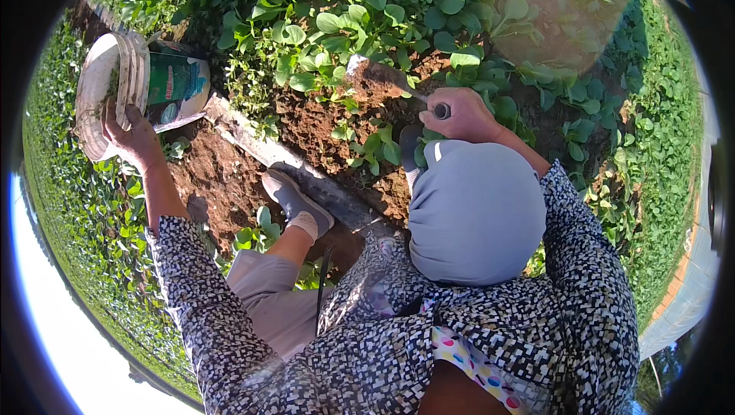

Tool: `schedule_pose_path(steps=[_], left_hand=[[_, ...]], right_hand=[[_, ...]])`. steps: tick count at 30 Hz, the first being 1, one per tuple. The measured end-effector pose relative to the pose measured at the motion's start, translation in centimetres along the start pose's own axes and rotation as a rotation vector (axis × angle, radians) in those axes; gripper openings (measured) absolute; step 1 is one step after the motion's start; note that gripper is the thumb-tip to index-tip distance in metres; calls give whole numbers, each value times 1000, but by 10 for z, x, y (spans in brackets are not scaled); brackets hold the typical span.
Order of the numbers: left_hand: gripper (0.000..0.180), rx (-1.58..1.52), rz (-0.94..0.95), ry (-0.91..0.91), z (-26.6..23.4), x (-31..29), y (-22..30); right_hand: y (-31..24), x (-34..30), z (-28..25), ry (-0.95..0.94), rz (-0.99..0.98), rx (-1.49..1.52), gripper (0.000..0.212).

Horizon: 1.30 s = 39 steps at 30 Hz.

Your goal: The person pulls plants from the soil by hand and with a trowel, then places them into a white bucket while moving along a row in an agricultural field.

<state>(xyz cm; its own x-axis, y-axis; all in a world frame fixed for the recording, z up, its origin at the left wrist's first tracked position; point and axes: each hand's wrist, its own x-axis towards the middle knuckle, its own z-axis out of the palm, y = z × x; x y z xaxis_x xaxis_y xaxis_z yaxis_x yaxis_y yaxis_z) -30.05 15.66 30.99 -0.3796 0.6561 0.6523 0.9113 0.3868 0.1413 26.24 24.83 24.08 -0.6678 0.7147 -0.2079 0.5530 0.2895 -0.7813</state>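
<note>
L fingers (pixel 113 125) gripping bucket (pixel 140 70) rim, R fingers (pixel 455 97) clenched on prob. trowel (pixel 380 78), greens (pixel 329 23) ahead

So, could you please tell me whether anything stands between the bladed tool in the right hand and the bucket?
Yes, leafy green plants grow between the bladed tool and the bucket; I see no other object there.

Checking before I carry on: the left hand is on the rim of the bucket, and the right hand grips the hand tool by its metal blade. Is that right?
Not quite: the right hand grips the hand tool by its handle, not its metal blade, as the head view shows. The left hand is on the rim of the bucket, as you said.
</note>
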Motion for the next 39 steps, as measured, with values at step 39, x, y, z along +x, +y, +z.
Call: schedule_pose_path(steps=[39], left_hand=[[36,-694,-384,-1166,-9,-383,215]], right_hand=[[-60,-232,-35,746,342,838,24]])
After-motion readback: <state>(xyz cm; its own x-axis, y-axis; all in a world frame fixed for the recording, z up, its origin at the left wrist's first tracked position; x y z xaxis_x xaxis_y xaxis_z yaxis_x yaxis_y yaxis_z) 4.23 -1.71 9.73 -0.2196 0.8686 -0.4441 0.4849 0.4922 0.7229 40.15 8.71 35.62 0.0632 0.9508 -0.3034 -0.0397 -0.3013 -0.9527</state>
